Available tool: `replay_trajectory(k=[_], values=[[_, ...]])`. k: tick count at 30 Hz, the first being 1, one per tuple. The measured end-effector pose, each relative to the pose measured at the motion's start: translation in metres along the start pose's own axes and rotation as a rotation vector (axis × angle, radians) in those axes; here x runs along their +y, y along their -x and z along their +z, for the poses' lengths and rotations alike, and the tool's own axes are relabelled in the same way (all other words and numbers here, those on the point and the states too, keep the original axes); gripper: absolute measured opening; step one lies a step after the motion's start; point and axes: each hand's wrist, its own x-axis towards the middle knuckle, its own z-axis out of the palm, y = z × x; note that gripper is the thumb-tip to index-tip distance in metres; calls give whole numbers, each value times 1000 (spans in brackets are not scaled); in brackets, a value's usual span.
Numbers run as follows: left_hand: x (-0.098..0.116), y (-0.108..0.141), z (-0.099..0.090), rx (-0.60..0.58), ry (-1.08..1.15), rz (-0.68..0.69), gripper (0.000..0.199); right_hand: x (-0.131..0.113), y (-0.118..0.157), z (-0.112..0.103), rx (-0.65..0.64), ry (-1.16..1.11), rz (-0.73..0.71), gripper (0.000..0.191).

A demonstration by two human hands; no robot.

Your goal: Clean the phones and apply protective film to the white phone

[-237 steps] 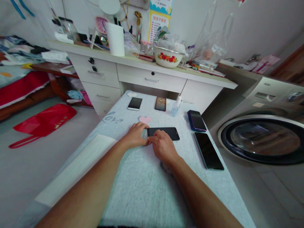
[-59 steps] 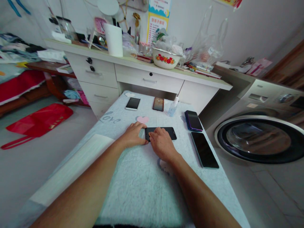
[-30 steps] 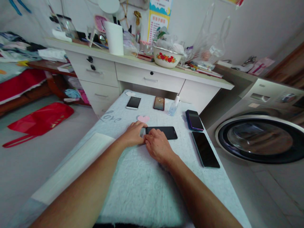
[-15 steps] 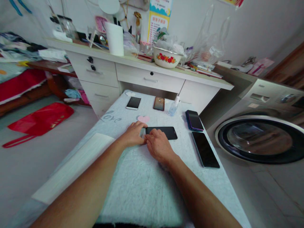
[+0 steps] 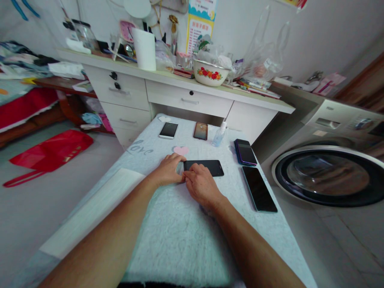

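A dark smartphone [image 5: 214, 167] lies flat on the cloth-covered table [image 5: 180, 240], its long side running left to right. My left hand [image 5: 170, 169] grips its left end between thumb and fingers. Over the lower left part of the phone, my right hand [image 5: 200, 183] is closed, its fingertips pressed together at the corner beside my left thumb. Whatever those fingertips pinch is hidden. Just beyond my left hand is a pink heart [image 5: 181, 150] printed on the cloth.
Other phones lie around: a white-edged phone [image 5: 168, 130], a brown-backed phone [image 5: 201, 131], stacked phones [image 5: 246, 152] and a large phone [image 5: 259, 189]. A spray bottle [image 5: 220, 135] stands near the back. A pale strip [image 5: 93, 212] lies left; a washing machine [image 5: 336, 128] stands right.
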Motion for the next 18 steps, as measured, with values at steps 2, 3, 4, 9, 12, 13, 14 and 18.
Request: replay_trajectory(k=[2,3,4,9,12,13,14,18], values=[[-1,0,1,4,-5,5,60,0,0,0,5,-4,2,23],[-1,0,1,7,-8,7,60,1,0,0,7,-5,2,23],[-2,0,2,8,-10,7,60,1,0,0,9,-6,3,23],[-2,-1,2,5,-5,4,61,2,0,-1,8,-5,6,22],[-1,-1,1,-2,-10,-5,62,1,0,0,5,-11,12,23],[0,-1,0,-5,-11,-11,62,1,0,0,6,-13,13,23],[0,-1,0,-8,-10,-15,62,1,0,0,9,-15,14,23],[0,0,0,-2,-3,-12,62,1,1,1,17,-11,12,23]])
